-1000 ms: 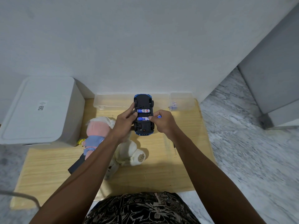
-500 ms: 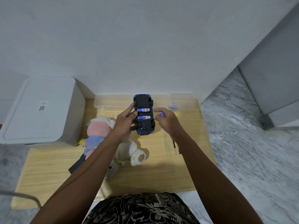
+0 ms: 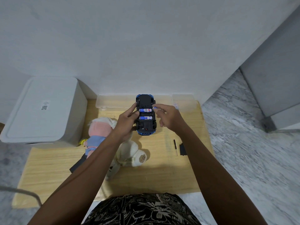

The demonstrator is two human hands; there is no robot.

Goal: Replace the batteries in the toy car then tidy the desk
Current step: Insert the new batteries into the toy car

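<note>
Toy car: the toy car (image 3: 145,116) sits belly-up at 12 o'clock on the table (image 3: 162,176), just in front of the clear box (image 3: 116,103).
Left hand: your left hand (image 3: 125,122) holds the car's 9 o'clock side, fingers curled around the chassis, thumb near the open bay.
Right hand: your right hand (image 3: 168,116) has moved from the car's 3 o'clock flank up toward 1 o'clock. Its fingers pinch a loose battery (image 3: 155,108), only its blue tip visible, beside the upper cell.
Battery bay: two batteries (image 3: 145,114) lie crosswise in the bay, as they did a second ago.
Meaning: judged from this, you are between cells; whether the pinched battery is going in or coming out cannot be told.
Pending items: the screwdriver (image 3: 175,147) and the black cover (image 3: 183,149) lie at 4 o'clock of the car, apart from it, so closing remains undone.
Tidying: the plush toy (image 3: 103,135) lies at 8 o'clock, not yet put away.
</note>
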